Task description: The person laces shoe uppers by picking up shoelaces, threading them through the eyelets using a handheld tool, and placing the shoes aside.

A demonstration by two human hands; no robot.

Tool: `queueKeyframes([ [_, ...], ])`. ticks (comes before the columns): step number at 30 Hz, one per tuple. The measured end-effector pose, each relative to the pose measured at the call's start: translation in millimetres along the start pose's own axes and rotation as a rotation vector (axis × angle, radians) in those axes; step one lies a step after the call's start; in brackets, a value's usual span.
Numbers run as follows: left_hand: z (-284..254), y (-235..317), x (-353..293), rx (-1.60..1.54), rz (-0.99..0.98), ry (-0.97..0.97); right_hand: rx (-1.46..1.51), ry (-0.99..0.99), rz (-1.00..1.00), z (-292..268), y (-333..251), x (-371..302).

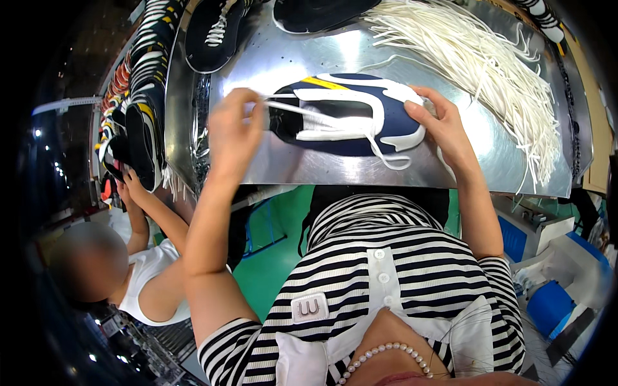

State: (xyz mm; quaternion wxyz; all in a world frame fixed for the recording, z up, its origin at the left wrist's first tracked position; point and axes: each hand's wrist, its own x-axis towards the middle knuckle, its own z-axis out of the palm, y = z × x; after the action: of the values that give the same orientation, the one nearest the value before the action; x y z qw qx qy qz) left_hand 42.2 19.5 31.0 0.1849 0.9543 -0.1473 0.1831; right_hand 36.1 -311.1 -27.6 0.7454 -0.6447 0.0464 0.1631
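Note:
A navy sneaker point(398, 114) with white trim and a yellow stripe lies on the metal table, its toe pointing right. My right hand point(444, 128) grips the toe, thumb on top and fingers on the far side. At the heel end, my left hand point(237, 132) is closed and somewhat blurred. A white shoelace point(288, 107) runs taut from its fingers to the shoe's opening. One loose lace loop point(394, 159) hangs over the near side of the shoe. Another white strand curves across the table behind the toe.
A thick bundle of white laces point(463, 64) covers the table's right side. Two dark shoe pieces, one a laced shoe point(215, 35), rest at the far edge. Racked shoes point(143, 128) line the left side. A co-worker's hands point(132, 186) touch a shoe there.

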Motion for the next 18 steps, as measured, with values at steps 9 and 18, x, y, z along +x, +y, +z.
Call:
queueKeyframes([
  [9, -66.7, -107.2, -55.1, 0.480, -0.222, 0.185, 0.075, 0.079, 0.063, -35.7, 3.2, -0.4],
  [18, 4.8, 83.4, 24.9, -0.634, 0.006, -0.092, -0.218, 0.287, -0.309, -32.5, -10.3, -4.4],
])
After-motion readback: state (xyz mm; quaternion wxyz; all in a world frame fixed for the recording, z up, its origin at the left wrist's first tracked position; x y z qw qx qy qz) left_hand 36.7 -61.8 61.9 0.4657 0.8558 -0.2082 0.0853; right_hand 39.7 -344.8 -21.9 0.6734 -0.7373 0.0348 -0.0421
